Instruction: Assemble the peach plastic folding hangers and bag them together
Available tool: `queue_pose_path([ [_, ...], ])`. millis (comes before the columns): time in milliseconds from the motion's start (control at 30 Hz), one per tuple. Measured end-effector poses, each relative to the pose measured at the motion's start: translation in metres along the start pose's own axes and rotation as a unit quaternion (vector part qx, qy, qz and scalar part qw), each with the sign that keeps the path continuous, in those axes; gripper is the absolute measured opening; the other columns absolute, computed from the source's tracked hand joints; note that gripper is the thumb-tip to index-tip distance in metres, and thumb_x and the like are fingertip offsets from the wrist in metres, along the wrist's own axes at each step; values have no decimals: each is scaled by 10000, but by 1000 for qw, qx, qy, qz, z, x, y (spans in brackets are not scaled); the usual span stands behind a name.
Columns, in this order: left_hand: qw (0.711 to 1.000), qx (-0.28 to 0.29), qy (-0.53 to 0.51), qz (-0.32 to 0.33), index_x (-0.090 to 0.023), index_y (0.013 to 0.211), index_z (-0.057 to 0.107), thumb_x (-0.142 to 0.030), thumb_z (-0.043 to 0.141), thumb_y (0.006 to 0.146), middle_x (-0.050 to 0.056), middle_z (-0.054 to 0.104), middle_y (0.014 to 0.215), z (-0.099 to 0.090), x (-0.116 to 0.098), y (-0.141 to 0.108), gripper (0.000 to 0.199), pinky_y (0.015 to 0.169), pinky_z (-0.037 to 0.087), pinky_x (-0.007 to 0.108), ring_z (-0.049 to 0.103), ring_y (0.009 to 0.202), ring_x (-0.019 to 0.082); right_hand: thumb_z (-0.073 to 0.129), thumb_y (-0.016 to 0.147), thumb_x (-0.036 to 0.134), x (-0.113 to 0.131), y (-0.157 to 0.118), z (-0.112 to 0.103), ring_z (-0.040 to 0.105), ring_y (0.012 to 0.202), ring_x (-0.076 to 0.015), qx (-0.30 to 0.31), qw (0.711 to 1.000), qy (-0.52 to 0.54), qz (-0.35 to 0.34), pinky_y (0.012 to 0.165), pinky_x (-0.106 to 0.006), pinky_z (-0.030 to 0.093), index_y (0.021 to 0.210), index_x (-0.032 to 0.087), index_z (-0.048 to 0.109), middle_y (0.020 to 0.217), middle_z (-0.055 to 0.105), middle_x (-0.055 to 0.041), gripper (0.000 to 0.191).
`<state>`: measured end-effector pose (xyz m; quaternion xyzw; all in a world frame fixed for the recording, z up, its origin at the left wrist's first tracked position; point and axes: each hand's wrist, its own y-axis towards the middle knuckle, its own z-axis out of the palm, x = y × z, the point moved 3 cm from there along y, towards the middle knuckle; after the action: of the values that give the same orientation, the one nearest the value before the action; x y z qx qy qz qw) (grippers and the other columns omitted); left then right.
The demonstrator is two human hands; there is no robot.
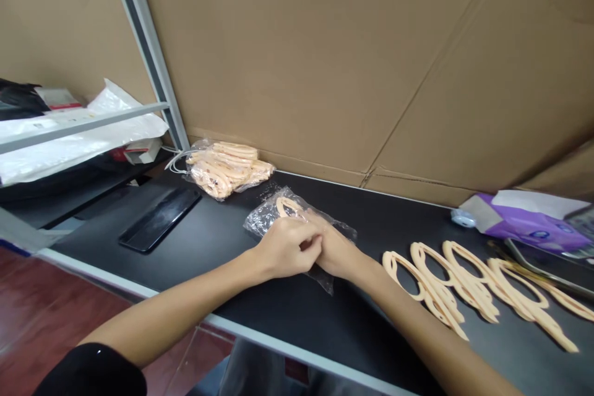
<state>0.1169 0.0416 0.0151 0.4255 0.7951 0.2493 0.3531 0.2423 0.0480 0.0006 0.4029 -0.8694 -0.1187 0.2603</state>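
A clear plastic bag (260, 218) lies crumpled under both hands at the middle of the black table. Inside it shows the oval loop of a beige looped piece (288, 203). My left hand (290, 247) is closed, fingers curled and pinched at the bag, right up against my right hand. My right hand (335, 249) reaches over the bag towards the looped piece. Its fingers are mostly hidden behind my left hand, so their grip does not show. To the right, several matching beige looped pieces (434, 288) rest in an overlapping row beside my right forearm.
A bagged stack of beige pieces (223, 167) sits at the back by the cardboard wall (325, 62). A black phone (160, 219) lies to the left. On the right are a purple packet (533, 223) and a dark flat device (552, 266). A metal frame post (148, 43) rises at left.
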Motion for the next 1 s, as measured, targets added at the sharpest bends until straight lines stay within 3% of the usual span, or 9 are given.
queue_pose_path([
  [100, 1000, -8, 0, 10, -174, 751, 688, -171, 488, 889, 21, 625, 556, 3, -3, -3, 242, 574, 477, 282, 586, 529, 153, 507, 913, 175, -9, 4, 9, 512, 1380, -279, -25, 999, -23, 16, 1150, -501, 431, 1427, 191, 520, 1478, 560, -145, 514],
  [200, 1000, 0, -1, 3, -178, 761, 700, -201, 509, 892, 16, 621, 546, 2, -5, 0, 233, 591, 489, 290, 583, 530, 153, 520, 918, 181, -11, 6, 12, 591, 1296, -273, -51, 997, -40, 37, 1090, -467, 499, 1409, 208, 533, 1415, 615, -136, 492],
  [300, 1000, 4, 9, -16, -184, 824, 734, -297, 553, 907, 29, 673, 629, -11, 2, 9, 229, 715, 534, 331, 628, 637, 175, 456, 943, 135, -10, 6, 12, 620, 1254, -243, -54, 997, -39, 31, 1050, -431, 530, 1399, 204, 534, 1382, 634, -134, 468],
  [433, 985, 12, 77, -155, -188, 1132, 727, -430, 503, 968, 103, 709, 1175, -30, 44, 19, 368, 1042, 478, 436, 628, 1135, 248, 391, 923, 42, -13, 3, 13, 582, 1308, -264, -59, 996, -55, 26, 1069, -493, 512, 1385, 173, 554, 1367, 632, -174, 507],
  [467, 978, 48, 86, -185, -198, 1262, 674, -473, 485, 977, 118, 624, 1362, -30, 56, 18, 438, 1113, 425, 464, 557, 1282, 269, 387, 912, 25, -15, 3, 15, 566, 1328, -271, -59, 996, -60, 25, 1084, -506, 499, 1372, 173, 571, 1368, 631, -176, 517],
  [533, 962, 138, 84, -222, -219, 1430, 547, -529, 392, 1011, 126, 479, 1537, -26, 76, 14, 544, 1175, 353, 492, 434, 1431, 281, 383, 902, 4, -18, 2, 18, 538, 1360, -269, -58, 996, -67, 21, 1116, -508, 476, 1351, 176, 600, 1383, 626, -171, 527],
  [667, 945, 247, 79, -201, -246, 1493, 474, -562, 313, 1028, 119, 413, 1590, -14, 89, 5, 584, 1219, 262, 520, 321, 1508, 276, 382, 907, -9, -22, 4, 21, 509, 1390, -258, -61, 995, -82, 21, 1157, -497, 442, 1363, 154, 600, 1414, 607, -179, 531],
  [800, 944, 262, 77, -186, -306, 1501, 462, -590, 280, 1028, 87, 384, 1611, -12, 86, 5, 581, 1227, 238, 525, 267, 1531, 274, 381, 905, -7, -26, 7, 19, 495, 1400, -271, -65, 993, -94, 40, 1135, -517, 461, 1379, 127, 577, 1439, 581, -200, 530],
  [1000, 937, 286, 73, -186, -282, 1494, 475, -566, 265, 1030, 45, 425, 1590, -14, 84, 8, 584, 1241, 217, 506, 253, 1535, 270, 372, 948, 39, -12, 11, 7, 514, 1385, -273, -56, 992, -91, 62, 1152, -485, 447, 1324, 91, 617, 1440, 576, -213, 452],
])
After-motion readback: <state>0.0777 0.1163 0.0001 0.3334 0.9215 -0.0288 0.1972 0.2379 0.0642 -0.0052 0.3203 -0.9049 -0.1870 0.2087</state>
